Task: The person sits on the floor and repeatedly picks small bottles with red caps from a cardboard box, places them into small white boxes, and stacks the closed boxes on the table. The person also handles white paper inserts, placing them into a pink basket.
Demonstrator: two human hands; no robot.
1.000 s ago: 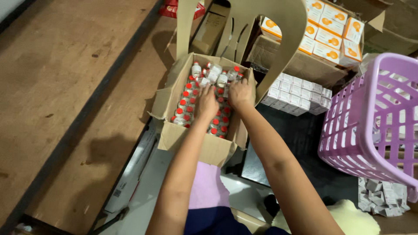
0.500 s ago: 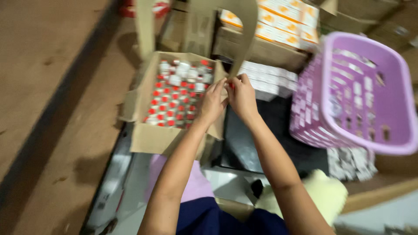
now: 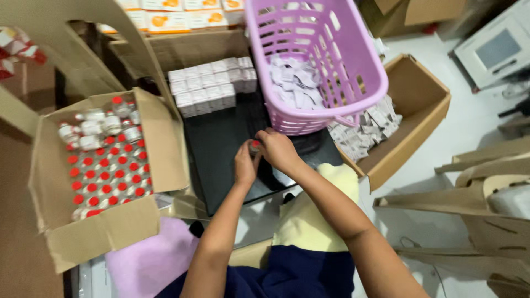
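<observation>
A small red-capped vial (image 3: pixel 254 147), held upright between both hands, above the black tray (image 3: pixel 221 143).

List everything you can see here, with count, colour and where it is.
Cardboard box: one, brown, open, left.
Vials: many, red caps, standing in that box.
Black board: one, centre, under the hands.
Small white cartons: a stacked block, at the board's far edge.
Basket: one, purple plastic, upper centre, holding folded white leaflets.
Second cardboard box: one, brown, right of the basket, with more leaflets.
Orange-and-white cartons: several, top edge.
Vial in hand: one, red cap, held between both hands.
Left hand: on the vial.
Right hand: on the vial.
</observation>
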